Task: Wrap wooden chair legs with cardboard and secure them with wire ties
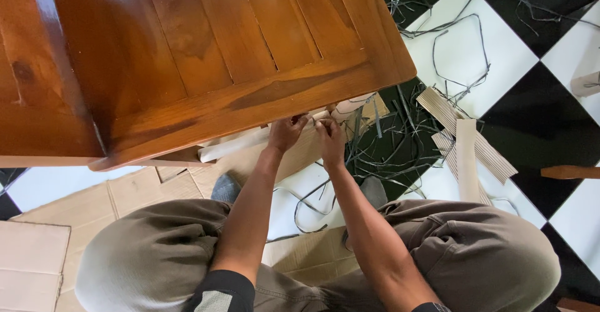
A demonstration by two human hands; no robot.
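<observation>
Wrap: pale paper/foam roll (240,144) tucked under the table (206,56) front edge, touching it.
Left hand (285,132): I have fingers curled shut on the wrap end, pinching it at the edge.
Right hand (330,138): fingers bent, pinching the same wrap just beside the left.
Handling: I judge the wrap light, soft, tears easily; best taken near the loose end, close to the wood. Table looks heavy, stiff, glossy, likely slippery.
Floor: black-and-white tiles (462,56), strapping (400,143) scattered, cardboard (37,262) under my knees, corrugated strips (467,156) right.
</observation>
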